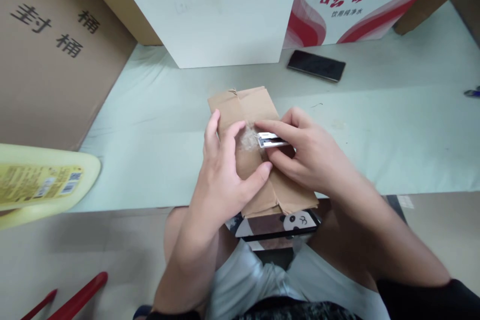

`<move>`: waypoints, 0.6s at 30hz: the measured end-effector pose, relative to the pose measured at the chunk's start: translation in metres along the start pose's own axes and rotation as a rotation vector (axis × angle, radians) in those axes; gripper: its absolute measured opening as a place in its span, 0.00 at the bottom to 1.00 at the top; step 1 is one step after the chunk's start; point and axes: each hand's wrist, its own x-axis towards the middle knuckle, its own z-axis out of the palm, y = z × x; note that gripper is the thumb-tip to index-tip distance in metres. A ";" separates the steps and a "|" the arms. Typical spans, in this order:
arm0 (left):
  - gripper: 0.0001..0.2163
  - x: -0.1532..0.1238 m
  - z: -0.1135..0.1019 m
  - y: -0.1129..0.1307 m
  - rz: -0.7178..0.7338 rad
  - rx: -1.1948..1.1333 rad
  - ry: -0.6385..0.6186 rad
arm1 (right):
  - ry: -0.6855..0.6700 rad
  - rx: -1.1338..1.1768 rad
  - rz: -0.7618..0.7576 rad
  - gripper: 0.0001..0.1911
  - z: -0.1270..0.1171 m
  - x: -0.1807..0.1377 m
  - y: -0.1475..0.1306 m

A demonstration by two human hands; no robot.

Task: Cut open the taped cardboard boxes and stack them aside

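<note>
A small brown cardboard box (pixel 247 110) lies on the pale green table (pixel 150 135), its near end over the table's edge above my lap. My left hand (pixel 225 170) rests on its top, fingers and thumb curved around the flap. My right hand (pixel 311 155) pinches a small silver utility blade (pixel 272 140) whose tip touches a crumpled patch of clear tape (pixel 248 139) on the box. Under the box's near end shows a panda-printed item (pixel 296 222) with a black rim.
A black phone (pixel 316 65) lies on the table behind. A large white box (pixel 217 10) and a red-and-white printed carton (pixel 356 0) stand at the back, a big brown carton (pixel 48 50) at left. A yellow bottle (pixel 41 182) pokes in from the left; red handles (pixel 75 302) show lower left.
</note>
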 end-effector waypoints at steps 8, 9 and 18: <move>0.36 0.000 0.001 -0.006 0.008 -0.019 0.016 | 0.006 0.039 -0.065 0.23 -0.007 0.001 0.006; 0.37 0.000 0.000 -0.007 0.004 -0.023 0.019 | 0.044 0.066 -0.089 0.23 -0.011 0.002 0.011; 0.42 0.006 -0.011 -0.025 -0.026 -0.143 0.034 | -0.011 -0.350 0.528 0.36 -0.011 0.014 0.076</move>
